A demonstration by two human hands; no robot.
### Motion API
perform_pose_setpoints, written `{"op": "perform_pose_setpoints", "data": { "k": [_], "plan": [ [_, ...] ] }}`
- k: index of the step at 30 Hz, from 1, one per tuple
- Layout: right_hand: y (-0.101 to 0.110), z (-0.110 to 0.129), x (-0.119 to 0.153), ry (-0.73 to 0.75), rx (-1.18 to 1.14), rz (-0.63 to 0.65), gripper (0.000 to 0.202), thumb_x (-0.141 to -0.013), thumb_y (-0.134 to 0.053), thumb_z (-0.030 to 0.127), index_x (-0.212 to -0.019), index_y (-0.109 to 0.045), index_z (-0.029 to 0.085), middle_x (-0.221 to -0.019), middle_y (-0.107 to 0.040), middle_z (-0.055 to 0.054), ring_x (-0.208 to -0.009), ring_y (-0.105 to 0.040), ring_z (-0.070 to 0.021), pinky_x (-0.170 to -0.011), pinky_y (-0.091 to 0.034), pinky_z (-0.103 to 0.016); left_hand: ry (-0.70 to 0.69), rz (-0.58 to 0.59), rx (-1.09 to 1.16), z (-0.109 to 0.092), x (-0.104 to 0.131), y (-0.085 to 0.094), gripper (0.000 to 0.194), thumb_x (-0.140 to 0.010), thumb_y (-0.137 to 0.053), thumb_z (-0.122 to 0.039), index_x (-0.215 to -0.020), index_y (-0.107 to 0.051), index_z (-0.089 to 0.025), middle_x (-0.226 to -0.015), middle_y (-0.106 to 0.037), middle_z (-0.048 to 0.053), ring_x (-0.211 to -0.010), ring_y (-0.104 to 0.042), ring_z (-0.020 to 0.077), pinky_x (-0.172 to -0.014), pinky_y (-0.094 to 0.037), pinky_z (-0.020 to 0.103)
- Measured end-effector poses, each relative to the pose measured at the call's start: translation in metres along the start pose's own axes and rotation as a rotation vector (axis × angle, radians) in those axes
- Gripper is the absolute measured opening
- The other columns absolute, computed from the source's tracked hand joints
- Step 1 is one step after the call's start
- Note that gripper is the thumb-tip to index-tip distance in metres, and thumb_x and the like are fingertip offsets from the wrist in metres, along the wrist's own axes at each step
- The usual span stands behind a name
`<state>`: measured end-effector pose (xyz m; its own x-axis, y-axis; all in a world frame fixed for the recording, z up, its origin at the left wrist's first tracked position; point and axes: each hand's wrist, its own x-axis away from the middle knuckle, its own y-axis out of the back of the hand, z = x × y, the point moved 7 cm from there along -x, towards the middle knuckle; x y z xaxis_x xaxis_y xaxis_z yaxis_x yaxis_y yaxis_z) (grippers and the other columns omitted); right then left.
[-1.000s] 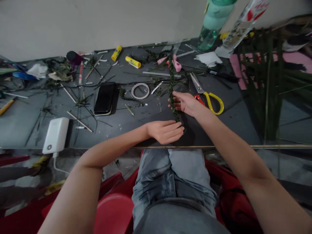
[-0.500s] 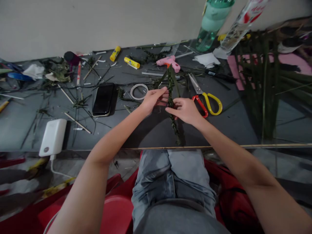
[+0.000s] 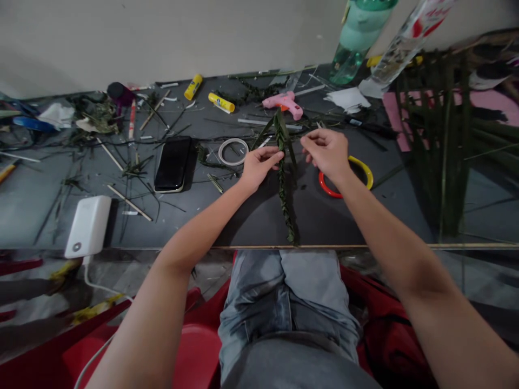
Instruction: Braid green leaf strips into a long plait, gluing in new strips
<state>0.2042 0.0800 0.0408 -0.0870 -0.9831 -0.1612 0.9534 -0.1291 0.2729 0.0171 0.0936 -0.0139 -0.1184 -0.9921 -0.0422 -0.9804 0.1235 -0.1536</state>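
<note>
My left hand [image 3: 261, 166] is closed on a dark green braided leaf strip [image 3: 284, 202], thumb and fingers pinching its upper part. The braid hangs down toward the table's front edge, with loose leaf ends [image 3: 290, 143] spreading at its top. To the right of the braid and apart from it is my right hand [image 3: 327, 154], its fingers loosely bent and parted, with nothing visible in them. Below that hand lies a pair of scissors with red and yellow handles [image 3: 368, 172]; the hand hides most of the blades.
A roll of tape [image 3: 233, 152] and a black phone [image 3: 173, 163] lie left of my hands. Behind are a pink glue gun [image 3: 286, 102], yellow glue sticks [image 3: 221, 102] and a green bottle [image 3: 357, 46]. A white power bank [image 3: 88, 226] sits front left; long leaves [image 3: 450, 162] lie right.
My right hand has let go of the braid and moved up and right, over the scissors. My left hand keeps its hold, and the braid's lower end has shifted slightly left.
</note>
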Motion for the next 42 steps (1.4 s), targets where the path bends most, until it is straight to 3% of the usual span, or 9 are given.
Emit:
{"op": "perform_pose_setpoints", "data": {
  "k": [4,7,11,15,19,22,27,32,42],
  "plan": [
    [-0.03,0.003,0.005,0.043,-0.03,0.285,0.03,-0.079,-0.08,0.045,-0.074,-0.07,0.018,-0.061,-0.065,-0.001,-0.044,-0.055,-0.0094,-0.043,-0.04,-0.024,-0.112,-0.049,-0.008,0.003,-0.005,0.006,0.045,-0.065,-0.09,-0.051,-0.091,-0.078,-0.017,-0.084,-0.078,0.003,-0.07,-0.068,0.0103,-0.059,-0.055,0.022],
    [-0.047,-0.004,0.012,-0.034,-0.121,0.422,0.044,-0.066,-0.087,0.057,-0.075,-0.07,0.017,-0.062,-0.065,-0.002,-0.044,-0.056,-0.0114,-0.036,-0.034,-0.024,-0.134,-0.064,-0.001,0.005,-0.005,0.009,0.052,-0.064,-0.088,-0.059,-0.094,-0.078,-0.019,-0.09,-0.079,0.004,-0.076,-0.071,0.0132,-0.063,-0.057,0.025],
    [-0.049,-0.01,0.014,-0.076,-0.273,0.34,0.053,-0.054,-0.093,0.06,-0.075,-0.068,0.019,-0.062,-0.064,-0.001,-0.048,-0.058,-0.0122,-0.035,-0.037,-0.024,-0.075,0.043,0.103,0.01,-0.005,0.003,0.058,-0.061,-0.088,-0.063,-0.102,-0.079,-0.023,-0.1,-0.081,0.004,-0.086,-0.074,0.0161,-0.075,-0.059,0.029],
    [-0.043,-0.007,0.015,0.022,-0.306,0.239,0.054,-0.054,-0.093,0.062,-0.064,-0.059,0.021,-0.06,-0.06,0.002,-0.045,-0.049,-0.0076,-0.037,-0.038,-0.023,0.01,0.295,0.204,0.009,0.0,-0.014,0.061,-0.063,-0.091,-0.058,-0.113,-0.078,-0.026,-0.118,-0.079,0.006,-0.11,-0.073,0.0213,-0.094,-0.059,0.033],
    [-0.039,-0.004,0.015,0.094,-0.32,0.19,0.058,-0.057,-0.088,0.069,-0.064,-0.056,0.022,-0.056,-0.054,0.005,-0.042,-0.044,-0.0071,-0.038,-0.038,-0.025,0.019,0.373,0.239,0.005,0.004,-0.021,0.066,-0.061,-0.093,-0.053,-0.119,-0.075,-0.029,-0.134,-0.072,0.005,-0.13,-0.065,0.025,-0.108,-0.054,0.036],
    [-0.037,-0.008,0.014,0.062,-0.312,0.165,0.059,-0.055,-0.088,0.071,-0.072,-0.057,0.024,-0.058,-0.056,0.005,-0.044,-0.048,-0.0093,-0.039,-0.038,-0.026,-0.04,0.359,0.22,0.004,0.004,-0.02,0.067,-0.063,-0.093,-0.049,-0.123,-0.073,-0.028,-0.138,-0.07,0.006,-0.138,-0.059,0.0275,-0.117,-0.047,0.042],
    [-0.038,-0.014,0.016,-0.034,-0.189,0.191,0.053,-0.066,-0.082,0.07,-0.08,-0.06,0.025,-0.071,-0.063,0.001,-0.055,-0.056,-0.0127,-0.046,-0.043,-0.028,-0.15,0.283,0.059,0.007,0.0,-0.012,0.063,-0.069,-0.091,-0.046,-0.125,-0.072,-0.024,-0.132,-0.073,0.01,-0.126,-0.068,0.0261,-0.116,-0.049,0.044],
    [-0.039,-0.015,0.015,-0.097,-0.122,0.201,0.063,-0.06,-0.075,0.083,-0.076,-0.057,0.025,-0.068,-0.059,0.0,-0.056,-0.054,-0.0144,-0.049,-0.044,-0.031,-0.175,0.235,-0.091,0.005,0.003,-0.008,0.062,-0.07,-0.089,-0.033,-0.128,-0.071,-0.023,-0.131,-0.073,0.009,-0.121,-0.071,0.0261,-0.112,-0.053,0.044],
    [-0.045,-0.017,0.013,-0.096,-0.194,0.298,0.068,-0.057,-0.075,0.087,-0.068,-0.057,0.023,-0.062,-0.055,0.0,-0.05,-0.049,-0.0115,-0.044,-0.041,-0.028,-0.174,0.139,-0.133,-0.003,0.008,-0.006,0.063,-0.062,-0.093,-0.027,-0.121,-0.075,-0.017,-0.118,-0.079,0.009,-0.109,-0.075,0.0238,-0.108,-0.057,0.044]
  ]
}}
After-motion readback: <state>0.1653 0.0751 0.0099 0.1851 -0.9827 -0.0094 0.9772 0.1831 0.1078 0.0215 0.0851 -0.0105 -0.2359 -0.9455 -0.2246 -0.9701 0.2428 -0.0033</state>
